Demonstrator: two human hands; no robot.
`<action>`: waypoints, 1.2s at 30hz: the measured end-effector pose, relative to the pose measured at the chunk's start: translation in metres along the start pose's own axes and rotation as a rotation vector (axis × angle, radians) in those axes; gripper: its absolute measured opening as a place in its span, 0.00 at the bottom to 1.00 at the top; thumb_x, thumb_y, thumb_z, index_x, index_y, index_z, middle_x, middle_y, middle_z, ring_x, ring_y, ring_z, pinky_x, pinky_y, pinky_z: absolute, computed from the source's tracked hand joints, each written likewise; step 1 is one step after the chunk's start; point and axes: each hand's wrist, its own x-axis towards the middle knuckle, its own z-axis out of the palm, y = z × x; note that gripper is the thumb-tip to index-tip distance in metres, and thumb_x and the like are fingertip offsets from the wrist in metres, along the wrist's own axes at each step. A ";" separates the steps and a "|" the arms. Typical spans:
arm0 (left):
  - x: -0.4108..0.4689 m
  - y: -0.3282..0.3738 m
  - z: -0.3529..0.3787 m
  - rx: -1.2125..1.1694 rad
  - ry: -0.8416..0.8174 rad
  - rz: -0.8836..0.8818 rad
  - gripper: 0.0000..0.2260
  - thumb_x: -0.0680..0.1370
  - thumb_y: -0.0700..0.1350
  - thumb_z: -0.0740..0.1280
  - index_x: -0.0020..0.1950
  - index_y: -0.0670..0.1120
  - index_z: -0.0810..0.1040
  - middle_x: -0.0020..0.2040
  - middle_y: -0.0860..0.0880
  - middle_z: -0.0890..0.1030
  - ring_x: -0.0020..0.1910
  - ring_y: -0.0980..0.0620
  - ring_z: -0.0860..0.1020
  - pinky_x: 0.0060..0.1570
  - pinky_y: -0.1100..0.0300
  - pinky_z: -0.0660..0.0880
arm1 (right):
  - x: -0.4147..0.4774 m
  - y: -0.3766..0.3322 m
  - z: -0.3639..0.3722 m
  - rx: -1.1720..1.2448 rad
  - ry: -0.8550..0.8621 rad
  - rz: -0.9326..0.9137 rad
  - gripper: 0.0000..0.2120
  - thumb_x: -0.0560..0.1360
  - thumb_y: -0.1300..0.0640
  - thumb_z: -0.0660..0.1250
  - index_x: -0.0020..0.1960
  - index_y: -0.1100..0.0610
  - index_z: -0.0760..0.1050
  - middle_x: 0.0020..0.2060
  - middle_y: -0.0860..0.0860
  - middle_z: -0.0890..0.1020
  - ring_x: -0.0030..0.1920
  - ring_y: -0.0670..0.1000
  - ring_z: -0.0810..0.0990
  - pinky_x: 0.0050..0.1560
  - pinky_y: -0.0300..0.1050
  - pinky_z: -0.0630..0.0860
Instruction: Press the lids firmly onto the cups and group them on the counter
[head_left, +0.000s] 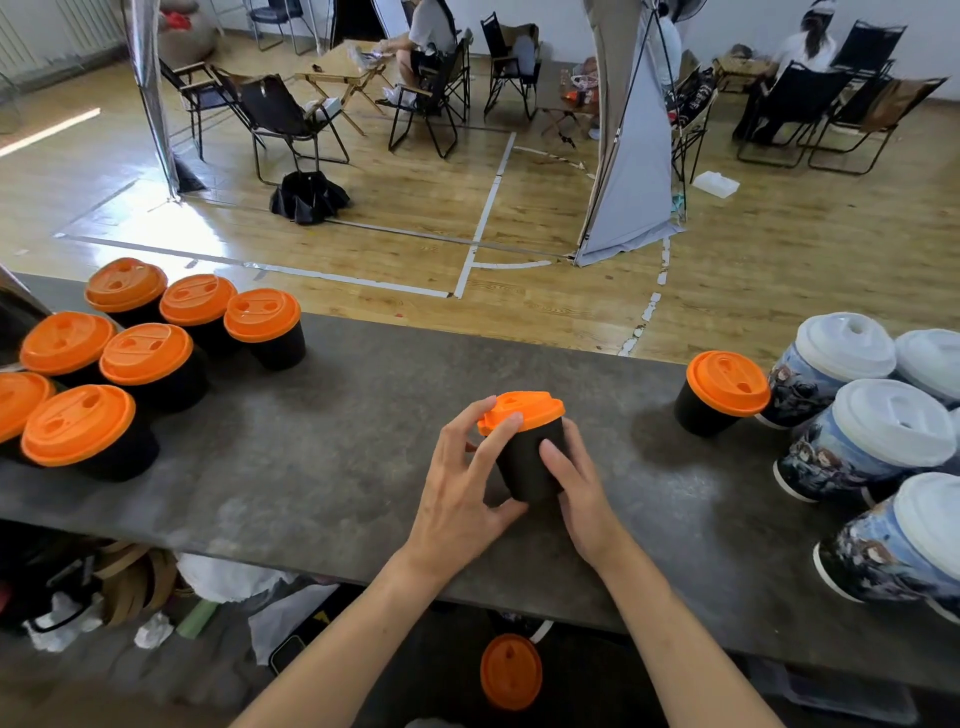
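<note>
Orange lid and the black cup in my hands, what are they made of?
Orange lid: likely thin molded plastic, smooth, slight sheen, raised sip details. Black cup: probably paper, matte, no glare; plastic can't be ruled out.

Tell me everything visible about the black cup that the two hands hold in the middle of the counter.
The black cup is small, matte and tapered, seemingly paper, and stands on the grey counter near its middle. An orange plastic lid with a raised rim covers it; whether it is fully seated cannot be told. The left hand grips it, fingertips on the lid's edge, thumb near the base. The right hand holds its right wall.
</note>
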 end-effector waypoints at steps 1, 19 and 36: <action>0.000 0.000 0.000 0.023 0.004 0.004 0.35 0.74 0.51 0.74 0.78 0.55 0.61 0.77 0.45 0.61 0.74 0.50 0.65 0.65 0.49 0.75 | 0.000 0.000 0.002 -0.028 0.012 0.003 0.35 0.71 0.36 0.73 0.72 0.50 0.68 0.64 0.53 0.78 0.64 0.51 0.78 0.59 0.48 0.79; 0.001 0.001 0.000 0.014 0.017 -0.027 0.38 0.72 0.50 0.75 0.78 0.52 0.60 0.77 0.45 0.62 0.74 0.51 0.65 0.68 0.48 0.73 | 0.000 -0.005 0.004 -0.048 0.010 -0.034 0.24 0.73 0.41 0.69 0.66 0.49 0.75 0.58 0.51 0.82 0.60 0.51 0.81 0.57 0.43 0.78; 0.000 0.000 0.001 0.025 0.052 -0.044 0.36 0.73 0.47 0.76 0.76 0.49 0.62 0.75 0.43 0.66 0.74 0.52 0.67 0.72 0.56 0.67 | -0.001 -0.008 0.001 -0.012 -0.007 -0.002 0.30 0.74 0.35 0.70 0.70 0.48 0.74 0.66 0.52 0.80 0.68 0.54 0.77 0.70 0.56 0.71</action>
